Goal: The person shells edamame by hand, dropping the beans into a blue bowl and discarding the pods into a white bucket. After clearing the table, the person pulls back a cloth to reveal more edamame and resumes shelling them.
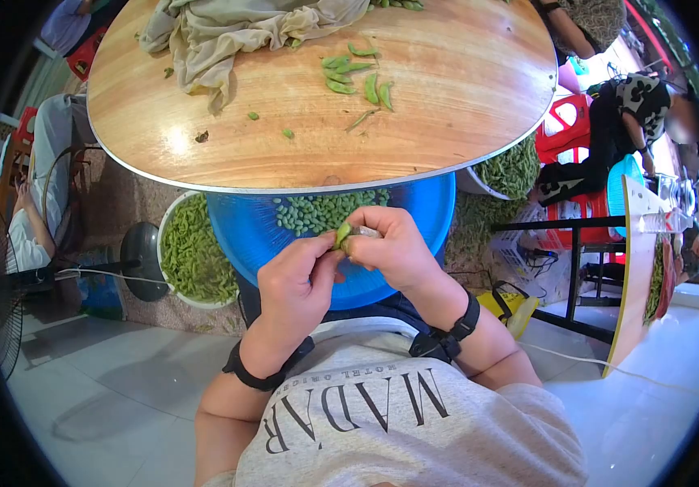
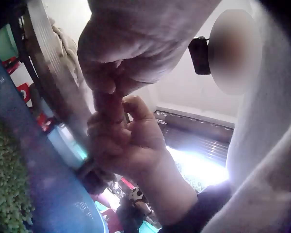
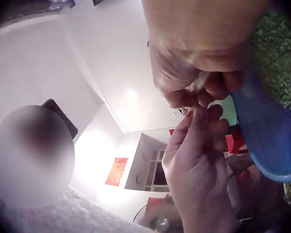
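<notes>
A green bean pod (image 1: 342, 234) is pinched at the fingertips of both hands, which meet over a blue basin (image 1: 240, 247). My left hand (image 1: 294, 284) grips the pod from the left, thumb and index finger together. My right hand (image 1: 396, 250) pinches it from the right, with a pale, shiny wrap-like piece (image 1: 367, 232) at the thumb. Shelled green beans (image 1: 309, 213) cover part of the basin's bottom. In the right wrist view the fingertips of the left hand (image 3: 196, 160) touch those of the right hand (image 3: 199, 63), hiding most of the pod.
A wooden table (image 1: 284, 158) overhangs the basin's far side, bearing loose pods (image 1: 340, 85) and a crumpled cloth (image 1: 228, 40). A white tub of pods (image 1: 195, 256) stands left of the basin, another heap of pods (image 1: 508, 172) right. A person (image 1: 642, 105) sits at the right.
</notes>
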{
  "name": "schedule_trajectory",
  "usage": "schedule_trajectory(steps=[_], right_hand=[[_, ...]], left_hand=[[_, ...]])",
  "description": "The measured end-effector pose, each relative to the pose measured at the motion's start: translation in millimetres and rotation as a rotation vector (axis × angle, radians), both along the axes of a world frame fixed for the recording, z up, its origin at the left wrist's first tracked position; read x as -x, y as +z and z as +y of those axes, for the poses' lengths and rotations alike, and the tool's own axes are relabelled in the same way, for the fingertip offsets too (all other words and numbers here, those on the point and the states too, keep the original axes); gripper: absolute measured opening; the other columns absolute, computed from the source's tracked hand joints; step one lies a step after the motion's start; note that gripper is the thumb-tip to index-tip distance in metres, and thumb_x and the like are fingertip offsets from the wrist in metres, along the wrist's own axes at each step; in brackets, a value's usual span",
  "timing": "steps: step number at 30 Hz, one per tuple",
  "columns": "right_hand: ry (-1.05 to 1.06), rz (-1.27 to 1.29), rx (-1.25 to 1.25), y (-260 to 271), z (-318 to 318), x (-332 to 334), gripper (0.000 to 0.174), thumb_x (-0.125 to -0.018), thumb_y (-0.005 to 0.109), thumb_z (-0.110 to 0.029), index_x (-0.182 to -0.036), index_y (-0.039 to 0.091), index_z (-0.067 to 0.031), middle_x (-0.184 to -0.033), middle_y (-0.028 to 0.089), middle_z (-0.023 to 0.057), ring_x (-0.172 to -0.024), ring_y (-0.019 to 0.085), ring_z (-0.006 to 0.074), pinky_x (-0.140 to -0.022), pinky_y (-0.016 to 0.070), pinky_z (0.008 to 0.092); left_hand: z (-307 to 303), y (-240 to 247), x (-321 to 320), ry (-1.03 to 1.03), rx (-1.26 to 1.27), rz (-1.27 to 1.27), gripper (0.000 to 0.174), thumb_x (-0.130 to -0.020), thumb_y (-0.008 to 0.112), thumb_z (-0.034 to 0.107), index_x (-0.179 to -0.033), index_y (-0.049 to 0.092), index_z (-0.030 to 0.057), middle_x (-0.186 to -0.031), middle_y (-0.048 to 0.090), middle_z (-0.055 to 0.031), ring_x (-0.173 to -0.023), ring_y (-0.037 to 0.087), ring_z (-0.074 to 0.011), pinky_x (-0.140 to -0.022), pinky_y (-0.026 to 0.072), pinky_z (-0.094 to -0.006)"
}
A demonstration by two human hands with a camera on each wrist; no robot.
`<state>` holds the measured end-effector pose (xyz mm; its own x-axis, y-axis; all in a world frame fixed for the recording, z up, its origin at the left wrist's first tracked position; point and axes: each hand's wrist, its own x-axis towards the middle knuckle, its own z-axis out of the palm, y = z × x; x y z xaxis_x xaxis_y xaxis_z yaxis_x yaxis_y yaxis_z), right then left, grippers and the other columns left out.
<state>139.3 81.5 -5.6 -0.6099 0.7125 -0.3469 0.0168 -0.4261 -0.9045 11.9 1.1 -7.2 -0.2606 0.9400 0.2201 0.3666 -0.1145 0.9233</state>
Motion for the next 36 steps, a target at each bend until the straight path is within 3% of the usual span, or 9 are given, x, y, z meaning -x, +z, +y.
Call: schedule_trajectory(steps=[2, 8, 11, 14, 18, 22, 26, 33, 36], right_hand=[[-0.019, 0.005, 0.011, -5, -1, -1, 0.006, -0.071, 0.058, -0.007, -0.074, 0.058, -0.0016, -0.060, 0.052, -0.0017, -0.053, 0.044, 0.0023, -0.044, 0.0328, 0.0191], [-0.061, 0.027, -0.120, -17, -10, 1, 0.008, -0.071, 0.056, -0.007, -0.076, 0.058, -0.0005, -0.064, 0.056, -0.0004, -0.058, 0.048, 0.0038, -0.048, 0.0377, 0.0201], [0.150, -0.181, -0.185, -8, 1, -6, 0.013, -0.071, 0.060, -0.007, -0.082, 0.060, 0.0010, -0.070, 0.057, 0.0008, -0.063, 0.049, 0.0044, -0.055, 0.0403, 0.0201], [0.133, -0.316, -0.352, 6, 7, -10, 0.019, -0.070, 0.066, -0.008, -0.086, 0.060, 0.0010, -0.074, 0.058, 0.0019, -0.067, 0.051, 0.0064, -0.060, 0.0426, 0.0221], [0.108, -0.128, -0.600, -7, 6, -5, 0.023, -0.072, 0.069, -0.014, -0.087, 0.059, -0.0001, -0.070, 0.059, 0.0068, -0.062, 0.054, 0.0103, -0.056, 0.0442, 0.0251], [0.192, -0.064, -0.264, -8, 10, -11, 0.025, -0.071, 0.068, -0.014, -0.087, 0.059, 0.0012, -0.070, 0.059, 0.0101, -0.064, 0.058, 0.0162, -0.059, 0.0458, 0.0276], [0.198, -0.160, -0.579, 1, 12, -8, 0.025, -0.068, 0.067, -0.018, -0.084, 0.059, -0.0002, -0.071, 0.060, 0.0133, -0.062, 0.059, 0.0208, -0.058, 0.0463, 0.0290], [0.286, -0.338, -0.541, 4, 20, -8, 0.019, -0.068, 0.060, -0.015, -0.081, 0.061, -0.0016, -0.068, 0.059, 0.0172, -0.062, 0.059, 0.0299, -0.055, 0.0461, 0.0336], [0.308, -0.374, -0.700, 4, 24, -12, 0.019, -0.069, 0.058, -0.015, -0.083, 0.061, -0.0027, -0.069, 0.058, 0.0178, -0.066, 0.059, 0.0323, -0.060, 0.0467, 0.0370]], left_hand=[[0, -1, -2, 0.006, -0.015, 0.008, 0.016, -0.077, 0.058, -0.006, -0.092, 0.058, -0.0034, -0.072, 0.062, -0.0117, -0.054, 0.061, -0.0141, -0.047, 0.0481, -0.0236], [3, 0, 14, -0.034, 0.435, -0.776, 0.008, -0.082, 0.056, 0.001, -0.088, 0.059, -0.0021, -0.068, 0.061, -0.0086, -0.047, 0.055, -0.0104, -0.040, 0.0392, -0.0186], [5, -9, 20, -0.052, 0.451, -1.036, 0.006, -0.083, 0.055, 0.004, -0.084, 0.059, -0.0009, -0.067, 0.060, -0.0088, -0.043, 0.050, -0.0092, -0.038, 0.0354, -0.0180], [3, -4, 16, 0.030, 0.432, -0.871, 0.006, -0.083, 0.056, 0.005, -0.082, 0.057, -0.0010, -0.066, 0.059, -0.0085, -0.042, 0.049, -0.0087, -0.037, 0.0356, -0.0182], [3, -4, 16, -0.023, 0.409, -0.819, 0.007, -0.083, 0.056, 0.007, -0.081, 0.057, -0.0004, -0.065, 0.059, -0.0083, -0.041, 0.048, -0.0086, -0.036, 0.0348, -0.0183], [5, -2, 17, -0.045, 0.472, -0.814, 0.008, -0.084, 0.055, 0.007, -0.082, 0.057, -0.0001, -0.064, 0.059, -0.0074, -0.041, 0.049, -0.0084, -0.035, 0.0340, -0.0184], [7, -2, 11, -0.059, 0.524, -0.742, 0.010, -0.085, 0.052, 0.007, -0.083, 0.058, -0.0015, -0.063, 0.058, -0.0063, -0.040, 0.050, -0.0097, -0.034, 0.0350, -0.0193], [9, 1, 8, -0.123, 0.503, -0.376, 0.011, -0.086, 0.048, 0.003, -0.087, 0.058, -0.0020, -0.064, 0.058, -0.0051, -0.041, 0.050, -0.0085, -0.037, 0.0367, -0.0199], [6, 2, 15, -0.106, 0.485, -0.275, 0.011, -0.085, 0.049, 0.003, -0.089, 0.058, -0.0016, -0.065, 0.059, -0.0051, -0.042, 0.048, -0.0064, -0.038, 0.0365, -0.0198]])
